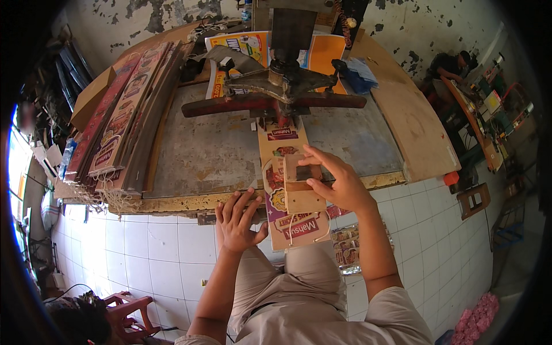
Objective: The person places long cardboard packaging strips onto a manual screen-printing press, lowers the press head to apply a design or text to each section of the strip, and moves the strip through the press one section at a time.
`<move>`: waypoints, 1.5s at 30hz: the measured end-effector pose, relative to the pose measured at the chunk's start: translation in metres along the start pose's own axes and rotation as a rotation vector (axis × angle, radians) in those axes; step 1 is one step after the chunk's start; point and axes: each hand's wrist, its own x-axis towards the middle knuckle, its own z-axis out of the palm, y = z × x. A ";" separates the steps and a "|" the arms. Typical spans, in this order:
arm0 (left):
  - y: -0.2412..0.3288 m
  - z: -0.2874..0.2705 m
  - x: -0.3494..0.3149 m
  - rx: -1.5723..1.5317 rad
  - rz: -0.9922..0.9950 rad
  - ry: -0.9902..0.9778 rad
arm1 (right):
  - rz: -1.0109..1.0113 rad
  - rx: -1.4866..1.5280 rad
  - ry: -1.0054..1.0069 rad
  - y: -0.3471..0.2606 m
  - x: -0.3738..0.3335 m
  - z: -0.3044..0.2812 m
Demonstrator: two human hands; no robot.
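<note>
A long printed cardboard strip (296,231) lies lengthwise under the press head (282,86), its near end jutting past the table edge over my lap. White cord loops hang at that end. On the strip rests a light wooden block (305,202) with a square opening in its far half. My right hand (342,179) reaches over the block's right side, fingers stretched, thumb and forefinger apart at the opening and far edge. My left hand (237,221) lies with spread fingers at the table's front edge, left of the strip, and holds nothing.
Stacked printed cardboard strips (123,118) with cords lie on the table's left. Orange printed sheets (328,54) and a blue plastic packet (361,75) are behind the press. A brown board (411,121) covers the right side. Another person (451,66) sits far right; a red stool (129,316) stands lower left.
</note>
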 end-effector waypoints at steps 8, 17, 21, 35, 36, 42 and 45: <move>0.002 -0.002 0.003 -0.011 -0.009 -0.010 | -0.013 0.010 0.037 0.000 -0.001 -0.003; 0.022 -0.025 0.020 -0.035 -0.056 -0.080 | -0.087 -0.336 -0.033 -0.050 -0.047 0.003; 0.029 -0.027 0.039 -0.104 -0.018 -0.110 | -0.090 -0.290 -0.019 -0.053 -0.047 0.005; 0.029 -0.019 0.044 -0.110 -0.060 -0.162 | -0.099 -0.099 0.054 -0.007 0.010 0.028; 0.031 -0.020 0.045 -0.116 -0.069 -0.169 | -0.105 -0.102 0.053 -0.006 0.011 0.027; 0.032 -0.016 0.046 -0.071 -0.067 -0.128 | -0.106 -0.097 0.062 -0.009 0.012 0.028; 0.032 -0.013 0.046 -0.079 -0.077 -0.113 | -0.115 -0.095 0.070 -0.008 0.012 0.028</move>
